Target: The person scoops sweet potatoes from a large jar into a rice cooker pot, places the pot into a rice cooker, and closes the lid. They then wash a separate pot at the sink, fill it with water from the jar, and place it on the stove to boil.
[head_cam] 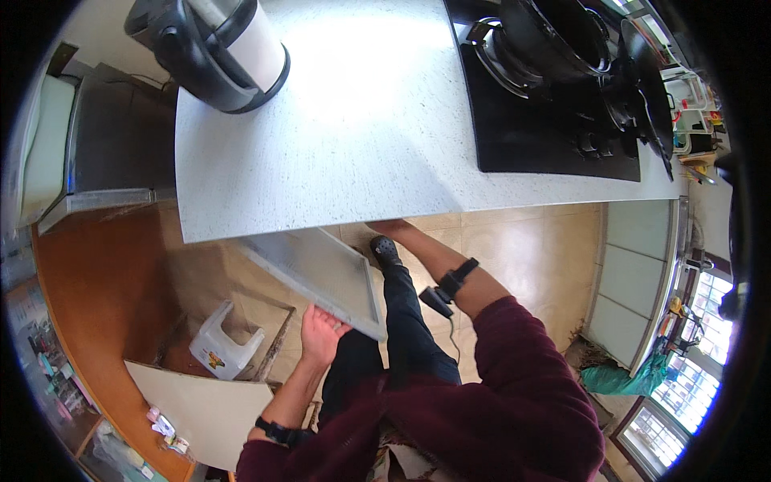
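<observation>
My left hand [322, 334] is at the edge of a framed cabinet door [319, 271] with a pale, translucent-looking panel. The door stands out at an angle from beneath the countertop [319, 175], and my fingers rest along its near edge; how firmly they hold it is unclear. My right hand [388, 226] reaches under the front edge of the counter, where its fingers are hidden. A black strap with a small device and a cable [449, 286] is on my right forearm.
An electric kettle [241, 57] stands at the counter's left. Pans sit on the black gas hob [530, 138] at the right. On the floor at lower left is a white plastic stool [226, 343], near an orange-brown wooden surface [96, 283]. Pale cabinets [632, 265] stand at right.
</observation>
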Motion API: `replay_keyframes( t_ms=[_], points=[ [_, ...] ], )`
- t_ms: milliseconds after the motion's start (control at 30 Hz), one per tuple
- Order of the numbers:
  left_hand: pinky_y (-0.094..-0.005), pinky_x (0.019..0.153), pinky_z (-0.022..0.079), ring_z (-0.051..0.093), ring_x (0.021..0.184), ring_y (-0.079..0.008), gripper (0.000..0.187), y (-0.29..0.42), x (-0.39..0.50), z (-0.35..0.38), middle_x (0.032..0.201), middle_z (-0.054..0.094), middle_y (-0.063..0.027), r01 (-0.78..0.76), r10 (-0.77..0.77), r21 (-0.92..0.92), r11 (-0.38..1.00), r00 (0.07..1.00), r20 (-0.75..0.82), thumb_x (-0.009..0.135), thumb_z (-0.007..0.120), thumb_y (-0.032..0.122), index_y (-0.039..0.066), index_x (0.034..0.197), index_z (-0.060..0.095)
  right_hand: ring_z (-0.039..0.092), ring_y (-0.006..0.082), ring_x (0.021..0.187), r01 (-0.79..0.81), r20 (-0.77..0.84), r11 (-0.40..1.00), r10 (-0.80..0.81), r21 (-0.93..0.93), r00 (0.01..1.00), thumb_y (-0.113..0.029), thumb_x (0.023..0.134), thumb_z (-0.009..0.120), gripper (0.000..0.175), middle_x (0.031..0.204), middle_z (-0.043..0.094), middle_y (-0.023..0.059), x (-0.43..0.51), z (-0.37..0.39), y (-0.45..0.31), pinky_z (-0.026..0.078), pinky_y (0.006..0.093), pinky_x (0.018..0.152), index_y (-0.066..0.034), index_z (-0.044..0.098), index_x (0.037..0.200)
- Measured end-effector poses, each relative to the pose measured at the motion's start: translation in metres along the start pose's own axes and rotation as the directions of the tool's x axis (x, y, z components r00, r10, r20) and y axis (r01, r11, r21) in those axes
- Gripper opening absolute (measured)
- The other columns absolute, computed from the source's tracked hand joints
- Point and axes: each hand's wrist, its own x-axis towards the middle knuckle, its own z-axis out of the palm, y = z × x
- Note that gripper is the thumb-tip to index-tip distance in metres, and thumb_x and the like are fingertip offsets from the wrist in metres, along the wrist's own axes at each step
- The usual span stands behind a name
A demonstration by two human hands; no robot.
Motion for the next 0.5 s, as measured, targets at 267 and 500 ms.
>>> replay_keyframes(
  t_ms=[267, 500],
  points=[
    [-0.0433, 0.086, 0.045, 0.054, 0.107, -0.0219, 0.04, -0.001, -0.026, -0.037, 0.117, 0.056, -0.0056, -0.075, 0.078, 0.039, 0.996, 0.993, -0.09, 0.096, 0.035, 0.044, 0.012, 0.115, 0.049, 0.053, 0.0387, 0.106, -0.161, 0.107, 0.985, 0.155, 0.056, 0.982, -0.02, 0.085, 0.054, 0.025, 0.108, 0.061, 0.0184, 0.011, 0.014, 0.004, 0.042, 0.0471, 0.091, -0.0033, 0.061, 0.102],
    [-0.0436, 0.083, 0.046, 0.055, 0.104, -0.0228, 0.036, 0.004, -0.033, -0.054, 0.115, 0.058, -0.0066, -0.081, 0.087, 0.067, 0.994, 0.991, -0.101, 0.096, 0.036, 0.042, 0.011, 0.109, 0.05, 0.053, 0.0389, 0.105, -0.221, 0.121, 0.973, 0.211, 0.072, 0.97, -0.02, 0.085, 0.054, 0.025, 0.107, 0.061, 0.0185, 0.014, 0.019, 0.001, 0.042, 0.0474, 0.09, -0.0034, 0.062, 0.102]
  ],
)
